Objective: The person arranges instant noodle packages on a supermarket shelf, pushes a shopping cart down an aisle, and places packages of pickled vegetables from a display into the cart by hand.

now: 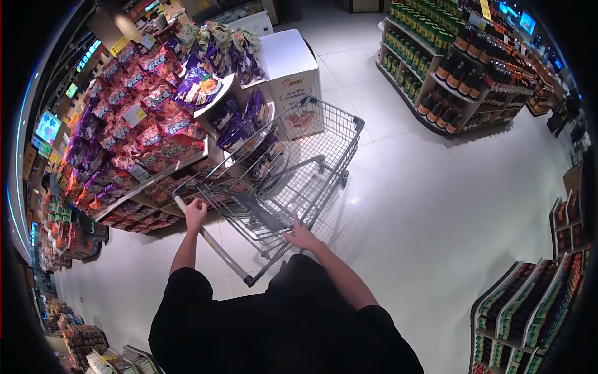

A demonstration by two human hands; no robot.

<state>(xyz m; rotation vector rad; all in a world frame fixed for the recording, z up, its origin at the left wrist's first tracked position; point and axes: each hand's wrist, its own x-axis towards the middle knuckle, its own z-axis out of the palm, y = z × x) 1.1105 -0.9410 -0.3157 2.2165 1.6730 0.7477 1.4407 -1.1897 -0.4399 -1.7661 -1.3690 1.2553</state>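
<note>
A wire shopping cart [324,163] stands in front of me, its basket pointing away and to the right, with nothing visible inside. My left hand [196,213] is closed around the left part of the cart's handle [219,249]. Near the right rear side of the basket is my right hand [303,237], thumb and forefinger spread; whether it touches the wire is unclear. A dark panel [258,210] lies at the rear of the basket, between my two hands.
Red and purple snack bags [146,93] fill a display close on the left, beside a white box stand [289,59]. Shelves of dark bottles [458,78] and green packages stand at the far right. Another shelf [517,311] is at the lower right. Pale floor tiles [411,206] run between them.
</note>
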